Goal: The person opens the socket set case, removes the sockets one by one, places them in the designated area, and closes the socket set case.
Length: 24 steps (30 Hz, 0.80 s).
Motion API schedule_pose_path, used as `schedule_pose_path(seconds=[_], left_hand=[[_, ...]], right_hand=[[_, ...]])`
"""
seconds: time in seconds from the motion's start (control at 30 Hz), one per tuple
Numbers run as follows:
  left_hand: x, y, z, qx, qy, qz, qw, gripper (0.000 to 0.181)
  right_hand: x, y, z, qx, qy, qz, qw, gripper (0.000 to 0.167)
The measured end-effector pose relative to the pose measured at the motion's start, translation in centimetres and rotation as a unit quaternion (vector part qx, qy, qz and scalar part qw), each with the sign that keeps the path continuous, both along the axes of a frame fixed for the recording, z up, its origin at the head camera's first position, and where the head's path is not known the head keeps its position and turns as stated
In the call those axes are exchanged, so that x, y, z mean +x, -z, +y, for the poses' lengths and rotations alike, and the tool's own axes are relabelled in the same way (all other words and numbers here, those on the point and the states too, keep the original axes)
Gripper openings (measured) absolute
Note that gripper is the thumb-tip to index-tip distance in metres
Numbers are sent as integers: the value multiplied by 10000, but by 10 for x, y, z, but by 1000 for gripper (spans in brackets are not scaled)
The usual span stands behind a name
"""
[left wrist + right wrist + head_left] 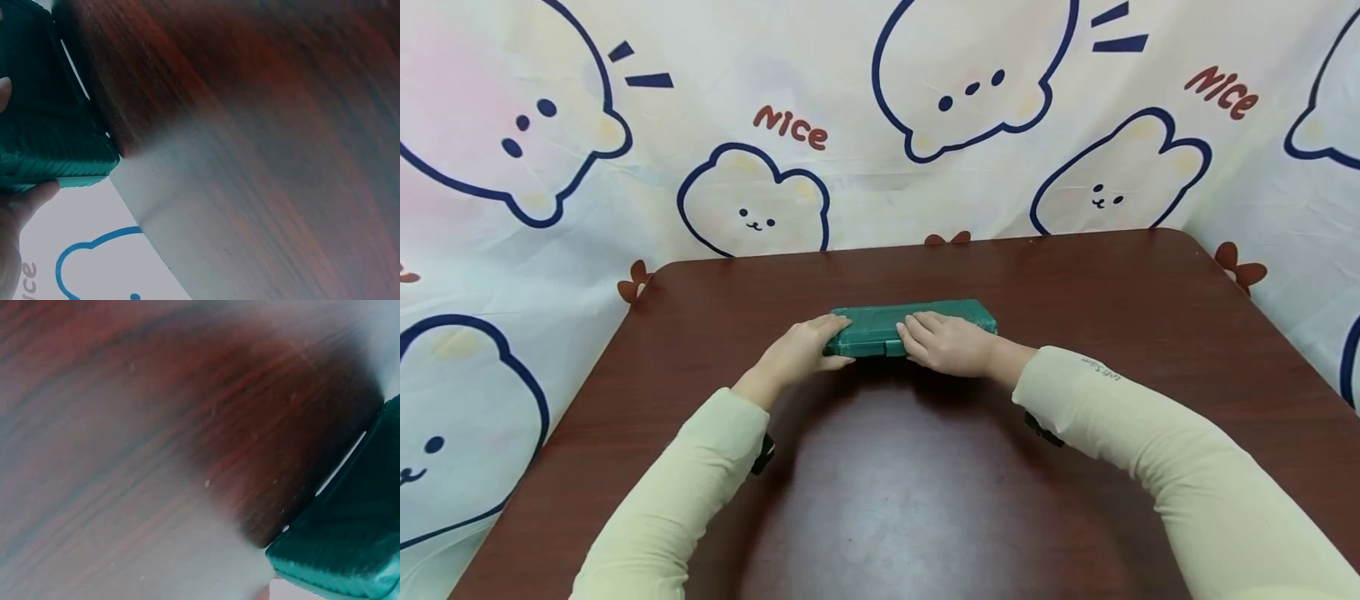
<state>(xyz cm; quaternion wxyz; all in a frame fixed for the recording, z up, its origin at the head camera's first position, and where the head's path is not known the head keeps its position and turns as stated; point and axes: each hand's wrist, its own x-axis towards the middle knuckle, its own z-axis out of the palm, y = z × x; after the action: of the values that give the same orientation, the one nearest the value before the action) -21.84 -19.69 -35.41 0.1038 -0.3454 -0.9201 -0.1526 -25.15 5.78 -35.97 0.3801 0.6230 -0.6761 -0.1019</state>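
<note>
A flat green plastic case (872, 321) with a small front latch (895, 347) is toward the far side of the table, its long side facing me. My left hand (797, 354) grips its left end, fingers on top and thumb low at the front. In the left wrist view, the thumb (39, 195) presses the edge of the case (56, 137). My right hand (951, 343) holds the right part, its fingers over the lid; its thumb is hidden in the head view. The right wrist view shows one corner of the case (337, 544).
The dark reddish-brown wooden table (895, 483) has rounded far corners. Behind and beside it hangs a pale cloth (865, 192) printed with bear outlines and the word Nice. Dark shadows lie on the tabletop below the case and hands.
</note>
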Motion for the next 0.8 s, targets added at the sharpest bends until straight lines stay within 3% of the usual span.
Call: schedule_pose_path(seconds=[0.17,0.3,0.5,0.8], left_hand=[[-4,1,2,-189,-36,213,9996,52],[0,4,0,-148,-158,311,9993,53],[8,13,-1,-109,-207,458,9987,52],[19,22,1,-375,-147,245,9989,44]], right_hand=[[1,-5,-4,-52,-271,394,9988,31],[3,-4,-7,-15,-189,179,9997,33],[13,5,-8,-47,108,-519,9986,45],[29,18,-8,325,430,-496,9973,42]])
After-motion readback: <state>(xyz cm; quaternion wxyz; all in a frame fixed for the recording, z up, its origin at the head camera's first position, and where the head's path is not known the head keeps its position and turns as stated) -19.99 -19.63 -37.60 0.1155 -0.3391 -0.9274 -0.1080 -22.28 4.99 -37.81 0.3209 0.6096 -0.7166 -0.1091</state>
